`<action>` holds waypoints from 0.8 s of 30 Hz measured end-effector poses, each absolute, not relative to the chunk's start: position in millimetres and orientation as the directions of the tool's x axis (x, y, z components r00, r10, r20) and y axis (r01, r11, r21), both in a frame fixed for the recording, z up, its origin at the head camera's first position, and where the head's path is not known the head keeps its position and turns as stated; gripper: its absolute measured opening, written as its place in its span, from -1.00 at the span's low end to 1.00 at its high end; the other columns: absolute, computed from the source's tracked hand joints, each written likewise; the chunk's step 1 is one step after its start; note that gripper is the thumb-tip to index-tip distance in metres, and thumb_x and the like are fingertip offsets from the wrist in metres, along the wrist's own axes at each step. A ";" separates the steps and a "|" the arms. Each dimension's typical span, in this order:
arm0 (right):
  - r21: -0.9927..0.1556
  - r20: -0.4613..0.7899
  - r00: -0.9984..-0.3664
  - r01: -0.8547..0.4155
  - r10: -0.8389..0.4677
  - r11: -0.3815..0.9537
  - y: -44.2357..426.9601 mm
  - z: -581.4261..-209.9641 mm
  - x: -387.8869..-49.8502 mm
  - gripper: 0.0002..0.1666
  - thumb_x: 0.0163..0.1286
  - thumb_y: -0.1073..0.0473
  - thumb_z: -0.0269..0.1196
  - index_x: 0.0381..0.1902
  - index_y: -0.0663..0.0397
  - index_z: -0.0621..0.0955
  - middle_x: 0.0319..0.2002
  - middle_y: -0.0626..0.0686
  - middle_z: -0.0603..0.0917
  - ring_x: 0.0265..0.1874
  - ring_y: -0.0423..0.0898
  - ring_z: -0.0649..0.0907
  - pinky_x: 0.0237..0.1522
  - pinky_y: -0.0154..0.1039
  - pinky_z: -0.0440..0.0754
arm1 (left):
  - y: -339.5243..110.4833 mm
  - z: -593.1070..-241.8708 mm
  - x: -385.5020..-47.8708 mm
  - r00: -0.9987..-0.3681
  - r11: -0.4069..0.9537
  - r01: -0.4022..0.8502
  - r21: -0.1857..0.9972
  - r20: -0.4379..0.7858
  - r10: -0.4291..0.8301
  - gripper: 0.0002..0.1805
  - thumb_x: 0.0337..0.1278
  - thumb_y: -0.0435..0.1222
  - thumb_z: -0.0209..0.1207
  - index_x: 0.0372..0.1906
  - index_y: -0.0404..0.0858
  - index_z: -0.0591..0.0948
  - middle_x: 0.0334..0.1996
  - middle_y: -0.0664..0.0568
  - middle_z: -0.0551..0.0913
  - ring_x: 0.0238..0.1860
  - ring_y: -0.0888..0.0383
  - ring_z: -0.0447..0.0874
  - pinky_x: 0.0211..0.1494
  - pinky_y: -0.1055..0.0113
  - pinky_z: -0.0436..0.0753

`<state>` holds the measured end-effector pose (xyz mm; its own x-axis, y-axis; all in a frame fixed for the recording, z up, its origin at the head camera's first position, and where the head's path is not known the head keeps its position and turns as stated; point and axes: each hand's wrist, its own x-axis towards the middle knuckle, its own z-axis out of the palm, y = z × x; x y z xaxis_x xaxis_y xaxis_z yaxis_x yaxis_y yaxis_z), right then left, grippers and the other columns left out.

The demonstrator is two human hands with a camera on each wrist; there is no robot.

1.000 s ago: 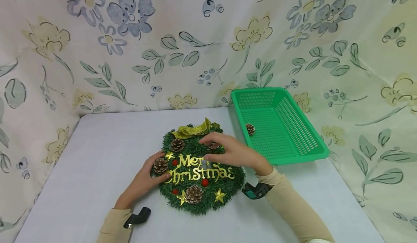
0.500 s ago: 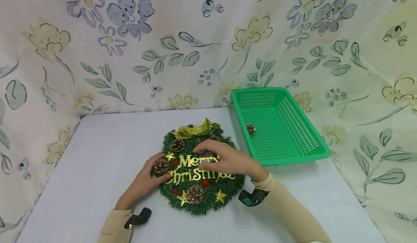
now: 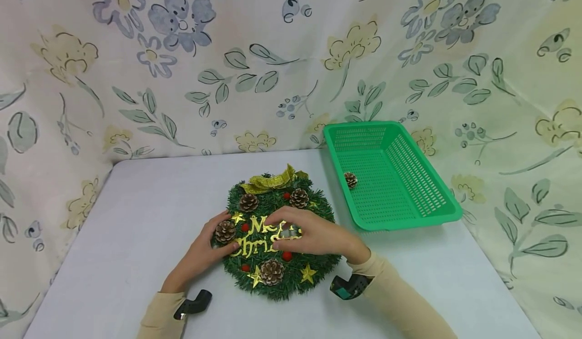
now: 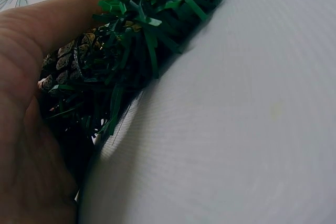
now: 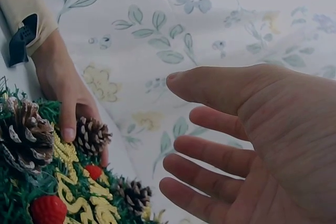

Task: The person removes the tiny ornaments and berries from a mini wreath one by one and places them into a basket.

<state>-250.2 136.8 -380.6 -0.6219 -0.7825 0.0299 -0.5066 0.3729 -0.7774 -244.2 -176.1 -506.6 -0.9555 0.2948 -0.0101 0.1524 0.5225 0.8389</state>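
A green tinsel Christmas wreath (image 3: 291, 281) lies on the table, with gold "Merry Christmas" lettering (image 3: 249, 247), pinecones, red berries, gold stars and a gold ribbon (image 3: 270, 181) at its top. My left hand (image 3: 200, 255) holds the wreath's left edge, its thumb and fingers on either side of a pinecone (image 3: 225, 232). In the left wrist view, tinsel (image 4: 152, 19) touches that hand. My right hand (image 3: 316, 234) hovers over the wreath's right half, hiding part of the lettering. The right wrist view shows its fingers (image 5: 202, 156) spread and apart from the thumb, holding nothing.
A green plastic basket (image 3: 404, 225) stands at the back right of the white table (image 3: 150, 202). One pinecone (image 3: 350, 180) lies inside, against its left wall. Behind the table hangs a floral curtain (image 3: 273, 101).
My right hand has moved down and slightly left across the wreath, uncovering the upper right pinecone and covering more lettering. My left hand and the wreath stay in place.
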 end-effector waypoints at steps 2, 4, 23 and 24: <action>-0.779 0.036 -0.618 -0.509 -0.785 0.365 135.7 -382.0 -248.8 -0.47 0.49 0.01 0.27 0.35 -0.04 0.49 0.30 -0.01 0.56 0.17 0.05 0.62 0.21 -0.03 0.65 | -176.1 -506.9 -244.1 -0.956 0.525 0.153 0.838 -0.010 0.294 -0.14 0.24 0.01 0.36 0.55 0.00 0.22 0.62 -0.15 0.04 0.60 -0.34 -0.04 0.42 -0.51 0.19; -0.780 0.043 -0.616 -0.513 -0.786 0.359 134.8 -383.5 -247.4 -0.46 0.50 0.00 0.27 0.36 -0.03 0.50 0.29 0.01 0.56 0.17 0.05 0.62 0.21 -0.04 0.66 | -176.1 -506.8 -243.9 -0.956 0.529 0.153 0.835 -0.010 0.292 -0.13 0.23 0.01 0.36 0.55 -0.01 0.22 0.62 -0.16 0.04 0.60 -0.34 -0.04 0.42 -0.50 0.20; -0.808 -0.035 -0.618 -0.446 -0.786 0.386 130.5 -395.8 -241.4 -0.45 0.50 -0.07 0.25 0.37 -0.09 0.49 0.32 0.01 0.55 0.22 0.02 0.59 0.20 -0.04 0.64 | -176.1 -507.9 -244.4 -0.955 0.526 0.154 0.836 -0.009 0.295 -0.12 0.24 0.02 0.35 0.57 -0.03 0.20 0.62 -0.19 0.04 0.59 -0.35 -0.02 0.43 -0.50 0.19; -0.808 -0.037 -0.618 -0.444 -0.785 0.388 130.5 -396.0 -241.4 -0.45 0.50 -0.07 0.24 0.37 -0.09 0.49 0.31 0.02 0.55 0.21 0.03 0.60 0.19 -0.04 0.64 | -176.0 -508.0 -244.7 -0.956 0.523 0.154 0.838 -0.007 0.294 -0.12 0.24 0.02 0.35 0.56 -0.03 0.20 0.62 -0.18 0.04 0.59 -0.35 -0.03 0.43 -0.50 0.19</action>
<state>-241.4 130.5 -396.0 -0.6183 -0.7851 -0.0370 -0.4440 0.3877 -0.8078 -244.7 -176.0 -508.0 -0.9558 0.2938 -0.0075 0.1542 0.5228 0.8384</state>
